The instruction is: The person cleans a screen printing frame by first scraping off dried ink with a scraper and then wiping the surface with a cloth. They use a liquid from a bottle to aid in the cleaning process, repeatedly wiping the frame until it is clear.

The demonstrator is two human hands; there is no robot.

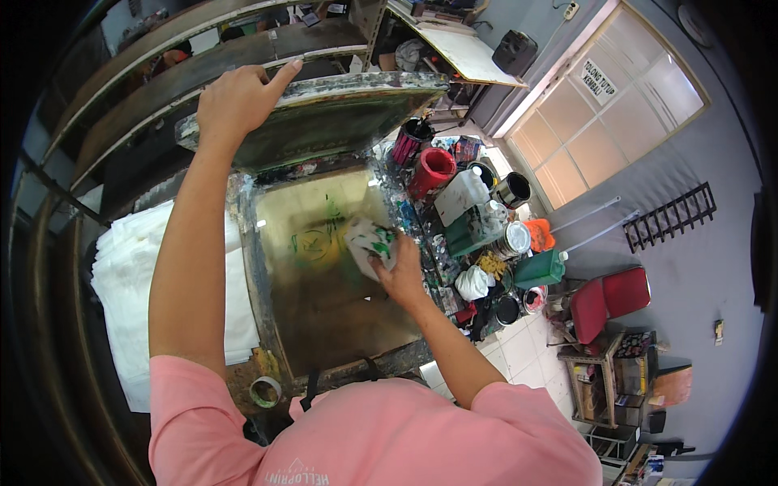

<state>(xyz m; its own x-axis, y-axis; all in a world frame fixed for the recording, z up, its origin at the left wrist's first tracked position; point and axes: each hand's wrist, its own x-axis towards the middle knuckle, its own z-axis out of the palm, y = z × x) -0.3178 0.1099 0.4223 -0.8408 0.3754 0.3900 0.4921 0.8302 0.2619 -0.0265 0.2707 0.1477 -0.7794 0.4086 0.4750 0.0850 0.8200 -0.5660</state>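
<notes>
My left hand (pixel 235 105) grips the top edge of a screen printing frame (pixel 336 130), which stands tilted up at the far side of the work surface. Its fingers go over the edge, and the thumb points to the right. Under the raised frame lies a glossy, yellowish-brown printing bed (pixel 320 312) with green and dark ink smears. On the right half of this bed, my right hand (pixel 403 271) presses a crumpled white rag (pixel 369 247) stained with green. Its fingers are partly hidden by the rag.
White sheets (pixel 174 300) are stacked left of the bed, with a tape roll (pixel 276 392) near the front edge. Along the right stand a red container (pixel 435 168), a white jug (pixel 463 194), a green jug (pixel 540 269) and several ink pots. Beyond are a red chair (pixel 590 312) and shelves (pixel 211 65).
</notes>
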